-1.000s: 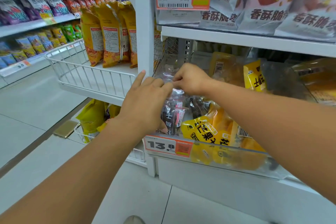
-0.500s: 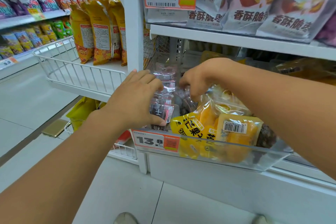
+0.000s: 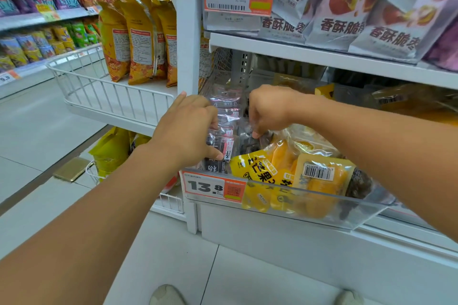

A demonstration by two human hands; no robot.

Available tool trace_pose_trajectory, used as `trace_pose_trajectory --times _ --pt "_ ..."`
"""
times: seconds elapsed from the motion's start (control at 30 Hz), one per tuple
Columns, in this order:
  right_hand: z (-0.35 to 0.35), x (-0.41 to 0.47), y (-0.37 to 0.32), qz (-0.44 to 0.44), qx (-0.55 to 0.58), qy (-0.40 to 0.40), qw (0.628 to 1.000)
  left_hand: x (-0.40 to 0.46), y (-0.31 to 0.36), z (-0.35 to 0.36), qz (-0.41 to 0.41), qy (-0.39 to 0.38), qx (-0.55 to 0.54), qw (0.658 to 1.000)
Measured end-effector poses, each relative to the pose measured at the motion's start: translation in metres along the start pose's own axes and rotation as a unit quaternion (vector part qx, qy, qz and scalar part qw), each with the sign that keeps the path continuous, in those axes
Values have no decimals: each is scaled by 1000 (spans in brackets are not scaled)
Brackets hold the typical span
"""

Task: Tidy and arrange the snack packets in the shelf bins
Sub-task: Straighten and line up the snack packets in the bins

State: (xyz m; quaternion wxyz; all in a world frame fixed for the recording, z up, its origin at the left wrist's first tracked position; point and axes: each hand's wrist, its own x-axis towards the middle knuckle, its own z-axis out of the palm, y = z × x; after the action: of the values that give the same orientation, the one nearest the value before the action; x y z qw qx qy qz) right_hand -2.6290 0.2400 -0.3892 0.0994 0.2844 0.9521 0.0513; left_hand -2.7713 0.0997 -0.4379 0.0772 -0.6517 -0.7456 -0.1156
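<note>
While yellow dried-mango packets (image 3: 277, 176) lay jumbled, unsorted, in the clear plastic shelf bin (image 3: 322, 215), both hands gripped the upright stack of dark transparent snack packets (image 3: 226, 116) at its left end: left hand (image 3: 188, 131) bracing, right hand (image 3: 269, 109) pinching.

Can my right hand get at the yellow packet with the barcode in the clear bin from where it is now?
Probably yes. The barcode packet lies on top of the pile at the bin's open front, nothing over it, just below the right hand, which pinches a dark packet.
</note>
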Motion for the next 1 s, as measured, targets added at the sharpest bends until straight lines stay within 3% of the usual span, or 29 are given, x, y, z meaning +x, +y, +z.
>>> trace_pose_trajectory --times 0.07,0.2,0.3,0.43,0.5,0.6,0.77,0.83,1.0 --pt "-4 -16 2 -14 35 79 996 1 0 1 3 3 2 1000" --pt "10 -47 5 -40 -27 230 972 1 -3 1 7 1 2 1000" --pt "22 -59 13 -48 57 297 952 -2 -2 0 10 9 3 1000" --pt "17 -72 8 -94 165 459 868 -1 -2 3 5 16 6 1000" --pt "12 -77 -4 -109 228 504 826 -1 -1 2 7 27 10 1000" --pt "10 -80 -15 -111 289 516 799 -3 -3 1 10 28 -30 999" --pt "37 -71 -18 -39 416 398 817 -6 -14 -3 36 -13 -124 992" --pt "42 -69 -11 -60 381 385 838 -10 -21 -4 48 -22 -139 989" --pt "41 -66 -3 -131 191 426 875 -20 -34 -2 50 38 -205 977"
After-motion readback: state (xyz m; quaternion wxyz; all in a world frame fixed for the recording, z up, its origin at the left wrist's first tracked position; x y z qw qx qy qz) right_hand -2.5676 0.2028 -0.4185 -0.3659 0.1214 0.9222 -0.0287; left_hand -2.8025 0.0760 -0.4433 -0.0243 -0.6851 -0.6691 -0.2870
